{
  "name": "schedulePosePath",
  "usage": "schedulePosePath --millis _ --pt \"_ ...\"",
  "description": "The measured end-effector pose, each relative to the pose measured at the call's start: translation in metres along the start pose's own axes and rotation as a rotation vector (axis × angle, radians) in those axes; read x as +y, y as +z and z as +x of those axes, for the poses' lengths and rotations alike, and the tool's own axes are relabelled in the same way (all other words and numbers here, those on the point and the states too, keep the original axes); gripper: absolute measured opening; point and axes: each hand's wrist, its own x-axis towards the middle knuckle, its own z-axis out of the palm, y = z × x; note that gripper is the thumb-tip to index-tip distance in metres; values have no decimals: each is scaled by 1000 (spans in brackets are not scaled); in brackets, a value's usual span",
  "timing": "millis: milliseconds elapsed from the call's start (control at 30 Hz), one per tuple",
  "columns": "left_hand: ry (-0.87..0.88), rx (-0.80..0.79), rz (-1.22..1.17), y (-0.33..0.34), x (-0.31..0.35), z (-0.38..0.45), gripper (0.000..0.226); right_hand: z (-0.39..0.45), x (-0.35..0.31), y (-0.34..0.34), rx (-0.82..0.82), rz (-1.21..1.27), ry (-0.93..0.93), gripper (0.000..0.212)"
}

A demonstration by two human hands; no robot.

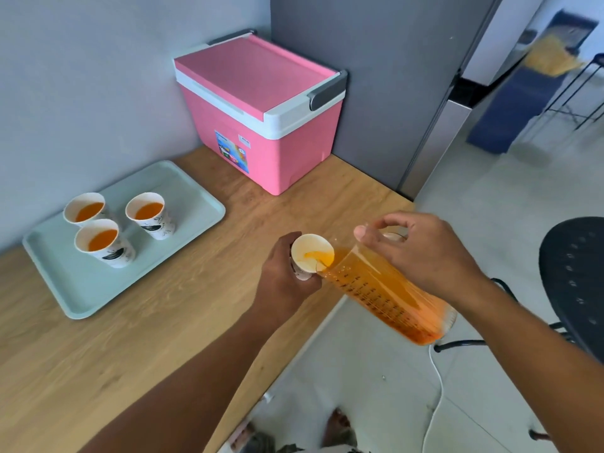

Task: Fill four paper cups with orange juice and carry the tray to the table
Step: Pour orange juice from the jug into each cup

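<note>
Your left hand (287,276) is gripping a paper cup (310,256), tilted; your right hand (421,256) is clasping the measuring jug (385,289) just beside it — juice is running over its lip into the cup. Well left of both: 3 filled cups (101,240) on the tray (196,204), w/ a pink cooler (264,119) beyond.
</note>
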Motion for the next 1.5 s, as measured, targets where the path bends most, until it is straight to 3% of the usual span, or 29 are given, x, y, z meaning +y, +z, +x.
schedulePosePath --millis 767,1300,1500 --pt "-1 -49 -26 47 20 -14 71 -16 31 -34 -19 -111 100 65" --pt "-69 -4 -44 30 13 -29 67 -11 19 -20 -67 -154 40 69" --pt "-97 19 -28 6 1 -33 71 -7 1 -6 -106 -125 -6 61"
